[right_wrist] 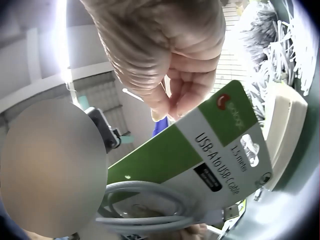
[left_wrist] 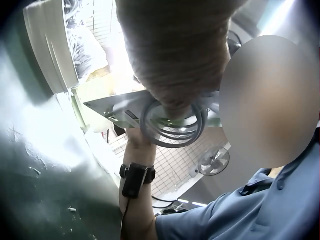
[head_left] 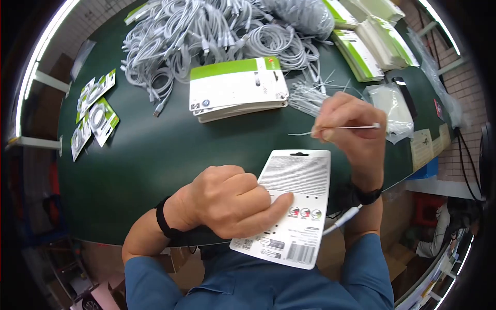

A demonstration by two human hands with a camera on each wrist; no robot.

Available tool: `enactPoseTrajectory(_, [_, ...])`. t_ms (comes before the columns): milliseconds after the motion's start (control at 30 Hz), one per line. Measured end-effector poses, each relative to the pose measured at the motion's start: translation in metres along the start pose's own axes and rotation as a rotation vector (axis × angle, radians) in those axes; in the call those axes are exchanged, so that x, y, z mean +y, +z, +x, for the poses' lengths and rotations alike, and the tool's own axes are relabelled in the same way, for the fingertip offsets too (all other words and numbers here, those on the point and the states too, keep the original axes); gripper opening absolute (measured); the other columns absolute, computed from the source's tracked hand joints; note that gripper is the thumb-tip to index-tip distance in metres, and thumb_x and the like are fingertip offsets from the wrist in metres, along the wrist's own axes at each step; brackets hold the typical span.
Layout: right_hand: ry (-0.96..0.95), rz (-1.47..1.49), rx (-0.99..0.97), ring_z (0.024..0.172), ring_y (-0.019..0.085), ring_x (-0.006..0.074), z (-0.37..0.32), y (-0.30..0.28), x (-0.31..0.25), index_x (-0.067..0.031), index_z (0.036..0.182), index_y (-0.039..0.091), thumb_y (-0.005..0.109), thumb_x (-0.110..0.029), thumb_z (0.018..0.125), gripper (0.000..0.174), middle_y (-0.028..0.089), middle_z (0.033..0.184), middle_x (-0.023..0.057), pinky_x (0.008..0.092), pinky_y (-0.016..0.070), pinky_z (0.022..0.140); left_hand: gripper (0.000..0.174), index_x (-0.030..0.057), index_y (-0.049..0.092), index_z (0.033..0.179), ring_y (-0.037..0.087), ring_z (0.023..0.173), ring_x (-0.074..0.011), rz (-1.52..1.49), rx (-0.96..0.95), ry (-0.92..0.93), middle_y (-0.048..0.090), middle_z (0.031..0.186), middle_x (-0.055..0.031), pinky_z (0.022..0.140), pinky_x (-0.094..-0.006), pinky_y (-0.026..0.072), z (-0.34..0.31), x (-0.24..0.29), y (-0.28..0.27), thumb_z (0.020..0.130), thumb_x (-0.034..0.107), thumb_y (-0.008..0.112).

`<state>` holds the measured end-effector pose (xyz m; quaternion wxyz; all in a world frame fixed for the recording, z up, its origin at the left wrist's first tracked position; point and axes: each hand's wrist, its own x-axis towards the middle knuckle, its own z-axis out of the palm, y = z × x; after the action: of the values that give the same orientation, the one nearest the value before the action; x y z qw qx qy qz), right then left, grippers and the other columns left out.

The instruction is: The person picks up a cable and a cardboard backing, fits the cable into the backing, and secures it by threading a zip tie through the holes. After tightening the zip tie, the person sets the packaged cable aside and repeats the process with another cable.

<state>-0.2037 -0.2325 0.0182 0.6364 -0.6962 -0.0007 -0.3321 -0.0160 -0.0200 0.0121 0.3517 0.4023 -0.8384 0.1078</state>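
My left hand [head_left: 240, 204] holds a green and white card [head_left: 305, 181] near the table's front edge, its printed back facing up. A coiled grey-white cable [right_wrist: 150, 207] lies against the card's front side, with the left fingers partly hidden behind it. In the left wrist view the coil [left_wrist: 172, 125] hangs under the left hand [left_wrist: 180, 45]. To the right of the card, my right hand [head_left: 356, 129] pinches a thin white cable tie [head_left: 356, 127] between thumb and fingertips. From the right wrist view, the right hand [right_wrist: 165, 55] is just above the card's edge.
A stack of cards [head_left: 237, 93] stands mid-table, before a large heap of white cables [head_left: 191, 41]. Loose ties [head_left: 307, 98] lie right of it. Several carded cables [head_left: 98, 121] lie at the left. More card stacks [head_left: 356, 54] and a plastic bag [head_left: 390, 111] are at the right.
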Motion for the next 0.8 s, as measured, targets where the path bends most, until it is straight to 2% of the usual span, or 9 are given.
enactPoseTrajectory(100, [-0.021,0.016,-0.052,0.082,0.075,0.023,0.001,0.014,-0.023,0.0036,0.095,0.073,0.083,0.012,0.082,0.019,0.075,0.093,0.0191,0.0323,0.0617,0.072,0.048,0.0059,0.077,0.117,0.045,0.054,-0.0057,0.012,0.023,0.0,0.045,0.069,0.0064,0.046,-0.0251,0.0303,-0.003,0.005,0.001,0.073,0.023,0.084])
enactPoseTrajectory(167, [-0.072,-0.089,-0.169,0.074,0.071,0.0195,0.002,0.019,-0.03,0.0,0.097,0.072,0.084,0.002,0.086,0.016,0.075,0.089,0.0173,0.0289,0.0562,0.065,0.049,0.0067,0.077,0.118,0.045,0.054,-0.0053,0.004,0.031,-0.008,0.046,0.07,0.0062,0.046,-0.0248,0.0299,-0.004,0.009,0.0,0.072,0.024,0.084])
enactPoseTrajectory(267, [-0.116,-0.164,-0.336,0.069,0.071,0.0162,0.003,0.021,-0.028,-0.0035,0.098,0.072,0.087,-0.008,0.089,0.018,0.077,0.088,0.0174,0.0251,0.0517,0.059,0.051,0.0079,0.079,0.118,0.045,0.055,-0.005,0.001,0.05,0.011,0.046,0.072,0.0058,0.046,-0.0243,0.0286,-0.005,0.011,0.001,0.07,0.025,0.084])
enactPoseTrajectory(433, [-0.071,-0.149,-0.416,0.068,0.074,0.0182,0.008,0.029,-0.029,-0.0011,0.097,0.072,0.085,0.002,0.085,0.017,0.078,0.088,0.0214,0.0257,0.0526,0.057,0.051,0.008,0.08,0.116,0.044,0.054,-0.005,-0.007,0.109,0.031,0.045,0.072,0.0056,0.045,-0.0245,0.0279,-0.004,0.011,0.006,0.068,0.024,0.084])
enactPoseTrajectory(633, [0.025,-0.091,-0.319,0.071,0.075,0.0218,0.005,0.041,-0.031,0.0033,0.095,0.07,0.079,0.009,0.086,0.014,0.076,0.087,0.0244,0.0282,0.0569,0.06,0.05,0.0082,0.081,0.114,0.044,0.054,-0.0051,-0.01,0.148,0.017,0.044,0.072,0.0059,0.045,-0.0249,0.0278,-0.005,0.013,0.005,0.067,0.023,0.084])
enactPoseTrajectory(800, [0.062,-0.093,-0.321,0.075,0.076,0.0231,0.006,0.04,-0.032,0.0035,0.095,0.069,0.078,0.011,0.087,0.014,0.075,0.087,0.0239,0.0287,0.0587,0.062,0.049,0.0087,0.081,0.114,0.044,0.054,-0.0048,-0.004,0.145,0.011,0.043,0.07,0.0063,0.045,-0.025,0.0281,-0.005,0.013,0.005,0.068,0.024,0.084])
